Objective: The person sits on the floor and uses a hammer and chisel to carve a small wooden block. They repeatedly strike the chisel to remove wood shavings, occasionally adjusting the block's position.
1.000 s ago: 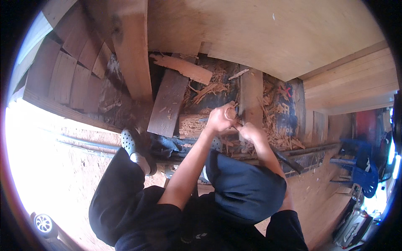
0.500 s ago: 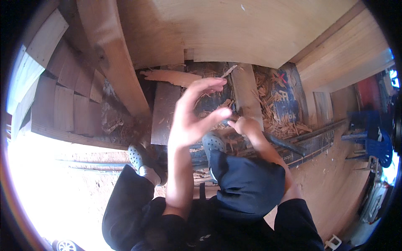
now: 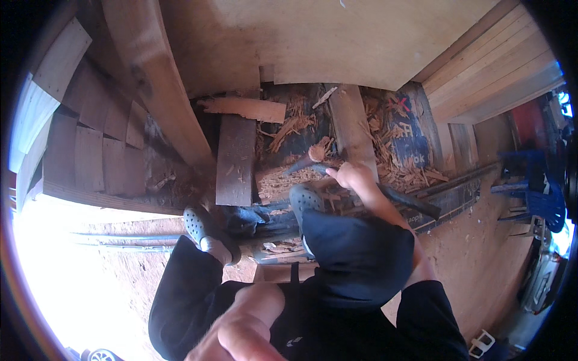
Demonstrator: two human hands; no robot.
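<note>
My right hand (image 3: pixel 354 177) is wrapped round the dark handle of a hammer (image 3: pixel 394 201), whose head looks like a claw head, with a round face, over the wood in front of my right foot. Beneath that head lies a rough, splintered piece of wood (image 3: pixel 280 183). My left hand (image 3: pixel 232 340) is drawn back close to my body at the lower edge, and its fingers are cut off or hidden. Wood chips (image 3: pixel 295 126) and a broken, torn-edged board (image 3: pixel 250 109) lie beyond the hammer.
A bare joist (image 3: pixel 352 129) and a grey plank (image 3: pixel 236 162) run away from me. A slanted timber post (image 3: pixel 159 78) stands left, with a large plywood panel (image 3: pixel 337 42) ahead. My clog (image 3: pixel 205 225) rests beside the plank. A blue chair (image 3: pixel 539 192) stands at far right.
My left hand has pulled back from above the splintered wood to my lap, uncovering the hammer head and chips. My right hand stays on the handle, nearly in the same place.
</note>
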